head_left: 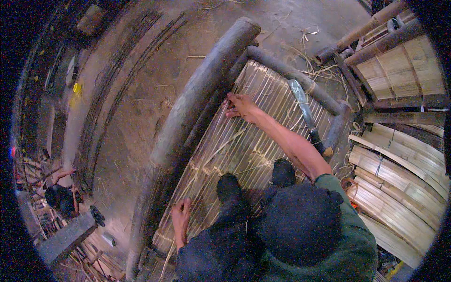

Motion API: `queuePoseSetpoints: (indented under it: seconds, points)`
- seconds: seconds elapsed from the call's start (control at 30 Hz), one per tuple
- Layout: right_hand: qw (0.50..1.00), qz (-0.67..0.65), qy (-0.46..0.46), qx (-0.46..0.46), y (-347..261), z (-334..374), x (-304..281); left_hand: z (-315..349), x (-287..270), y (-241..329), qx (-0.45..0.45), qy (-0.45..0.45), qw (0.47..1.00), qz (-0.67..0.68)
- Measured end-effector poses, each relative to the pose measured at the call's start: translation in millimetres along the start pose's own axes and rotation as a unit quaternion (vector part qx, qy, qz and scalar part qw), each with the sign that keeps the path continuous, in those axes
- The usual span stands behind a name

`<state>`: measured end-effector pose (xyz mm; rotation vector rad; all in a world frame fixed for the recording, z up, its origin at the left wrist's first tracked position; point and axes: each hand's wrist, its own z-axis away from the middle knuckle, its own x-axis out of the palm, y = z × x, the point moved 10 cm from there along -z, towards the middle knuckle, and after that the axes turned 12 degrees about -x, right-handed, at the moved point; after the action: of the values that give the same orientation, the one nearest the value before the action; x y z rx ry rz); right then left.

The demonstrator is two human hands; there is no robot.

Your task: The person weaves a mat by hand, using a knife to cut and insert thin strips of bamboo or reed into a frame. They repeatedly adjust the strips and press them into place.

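Note:
Beneath me is a bamboo frame whose bed of split slats [268, 89] is bound with pale strips. Along its left side runs a thick grey bamboo pole [202, 89]. My right hand [242, 107] reaches across to the slats' left edge beside that pole, its fingers bent; what they grip is too small to tell. Closer to me, my left hand [181, 216] is over the same edge with fingertips pressed together, and anything between them cannot be made out. A machete [303, 108] with a dark handle lies on the slats, right of my right forearm. My dark-clad legs partly cover the slats.
Flattened bamboo panels [394, 174] are stacked at the right, with a bamboo-framed panel [399, 70] behind. At lower left, another person [61, 197] is near a wooden beam [68, 237]. A yellow ring-shaped thing [77, 88] and scattered strips lie on the ground.

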<state>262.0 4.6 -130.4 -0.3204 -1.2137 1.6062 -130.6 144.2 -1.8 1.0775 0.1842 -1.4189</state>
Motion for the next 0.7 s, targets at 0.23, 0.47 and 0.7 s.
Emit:
queuePoseSetpoints:
  seconds: [0.23,0.47,0.7]
  points:
    - [0.985,0.071,-0.049,-0.152,-13,-24,5,-16,-7,-22,0.020,0.042,0.997,-0.053]
    - [0.907,0.363,-0.055,-0.205,3,-31,-20,-56,-1,-62,-0.047,0.037,0.996,-0.059]
    - [0.679,0.571,-0.100,-0.451,-39,90,62,-90,17,-76,-0.061,0.047,0.989,-0.129]
